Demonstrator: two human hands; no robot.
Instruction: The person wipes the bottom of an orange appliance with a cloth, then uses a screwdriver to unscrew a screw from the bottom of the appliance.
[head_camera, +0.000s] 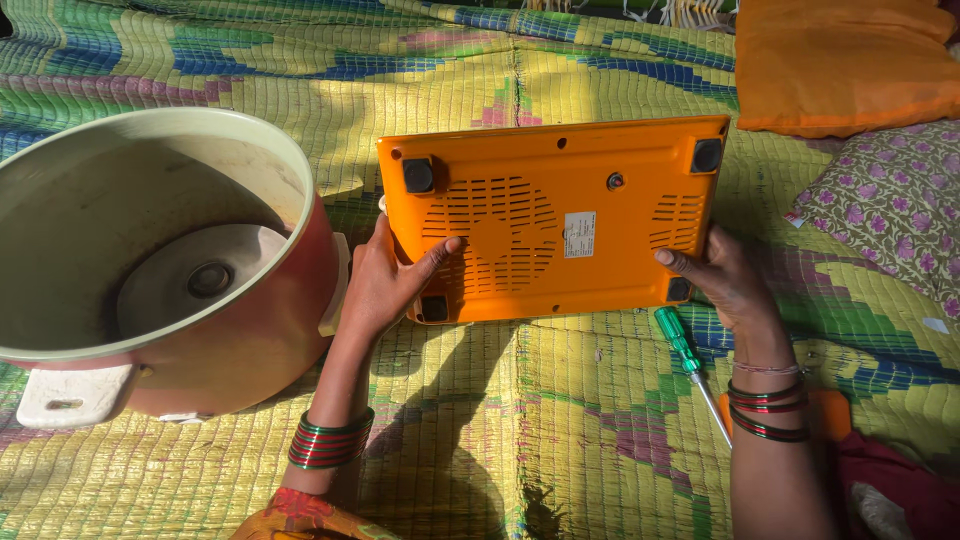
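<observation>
Both the left hand (385, 285) and right hand (722, 278) clasp opposite edges of the upturned orange appliance (555, 225), with a green screwdriver (685, 350) just beside its right corner.

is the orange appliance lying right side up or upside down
Upside down. The orange appliance shows its underside: black rubber feet at the corners, vent slots and a label. The left hand and right hand grip its sides.

A home floor, shown by the woven mat (560, 420) and cushions (840, 60).
</observation>
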